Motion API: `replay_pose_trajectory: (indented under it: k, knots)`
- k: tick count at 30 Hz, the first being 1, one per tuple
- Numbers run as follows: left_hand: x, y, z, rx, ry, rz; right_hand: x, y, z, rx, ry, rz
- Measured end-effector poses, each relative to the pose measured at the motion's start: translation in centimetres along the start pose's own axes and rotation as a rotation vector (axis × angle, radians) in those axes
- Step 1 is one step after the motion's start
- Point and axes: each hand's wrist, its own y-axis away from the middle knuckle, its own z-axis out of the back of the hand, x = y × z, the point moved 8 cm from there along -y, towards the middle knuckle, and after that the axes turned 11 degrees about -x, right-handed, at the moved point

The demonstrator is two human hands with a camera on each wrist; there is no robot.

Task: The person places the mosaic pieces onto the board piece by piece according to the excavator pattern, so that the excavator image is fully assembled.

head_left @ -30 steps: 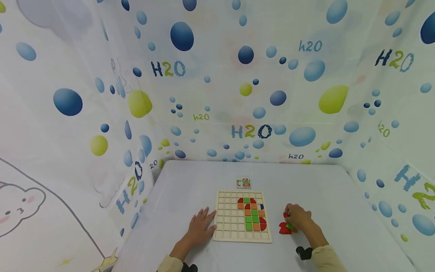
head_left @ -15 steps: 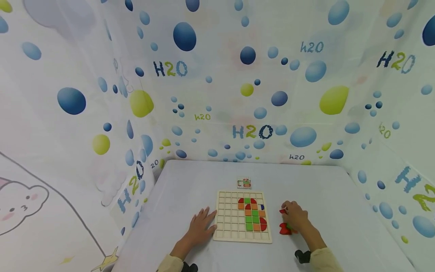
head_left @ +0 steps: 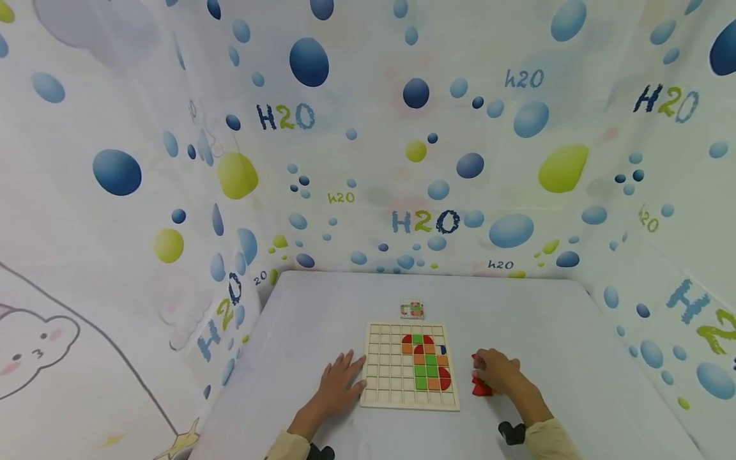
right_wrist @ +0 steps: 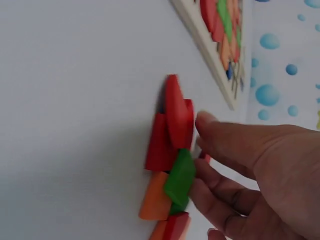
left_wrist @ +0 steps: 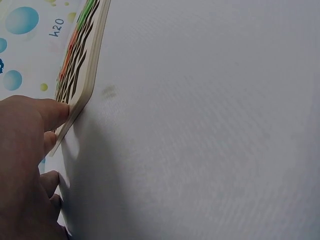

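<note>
1. Wooden grid board lies on white table; red, green & orange tiles sit in its R part, w/ a blue pc nr its R edge.
2. L hand: grip released, fingers spread, touching bd's L edge.
3. R hand: R of bd, fingers bent at loose blocks; can't tell if it's pinching one.
4. Those blocks: red/green/orange heap, R of bd, part hidden by hand.
5. Small pic card just beyond bd's far edge.
</note>
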Motion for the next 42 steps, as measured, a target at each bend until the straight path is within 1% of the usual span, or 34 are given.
replay_pose_trajectory:
  k: [3, 7, 11, 13, 18, 20, 24, 27, 32, 35, 37, 39, 42]
  knots:
    - [0.1, 0.0, -0.2, 0.002, 0.005, 0.004, 0.0, 0.4, 0.4, 0.019, 0.028, -0.005]
    - [0.3, 0.0, -0.3, 0.002, 0.008, 0.019, -0.1, 1.1, 1.5, 0.039, 0.074, 0.000]
    - [0.2, 0.0, -0.1, 0.000, 0.003, 0.026, -0.9, 1.2, 1.7, 0.036, 0.054, 0.022]
    - [0.2, 0.0, -0.1, -0.001, -0.001, 0.025, -1.3, 1.0, 1.5, 0.021, 0.035, 0.030]
    - [0.0, 0.0, 0.0, -0.007, 0.001, 0.018, -2.1, 0.1, 0.8, -0.080, 0.029, 0.067]
    - [0.0, 0.0, 0.1, -0.010, 0.005, 0.013, -2.3, -0.1, 0.6, -0.107, 0.021, 0.069]
    - [0.1, 0.1, 0.0, -0.005, 0.000, 0.020, -2.6, -0.3, 0.4, -0.129, -0.018, 0.048]
    - [0.2, 0.1, -0.2, -0.005, -0.005, 0.022, -2.7, -0.5, 0.2, -0.145, -0.012, 0.039]
    - [0.2, 0.0, -0.1, -0.008, 0.002, 0.018, -2.7, -1.2, -0.8, -0.153, 0.011, 0.026]
    - [0.2, 0.0, 0.0, -0.005, 0.010, 0.019, -2.2, -1.6, -1.3, -0.161, -0.001, 0.020]
    - [0.1, 0.0, 0.0, -0.008, 0.014, 0.014, -1.4, -1.8, -1.4, -0.172, -0.019, 0.017]
    - [0.1, 0.0, 0.0, -0.011, 0.017, 0.011, -0.4, -1.9, -1.3, -0.189, -0.045, 0.019]
    - [0.1, 0.1, 0.0, -0.024, 0.024, 0.002, 1.7, -2.1, -1.1, -0.198, -0.102, 0.030]
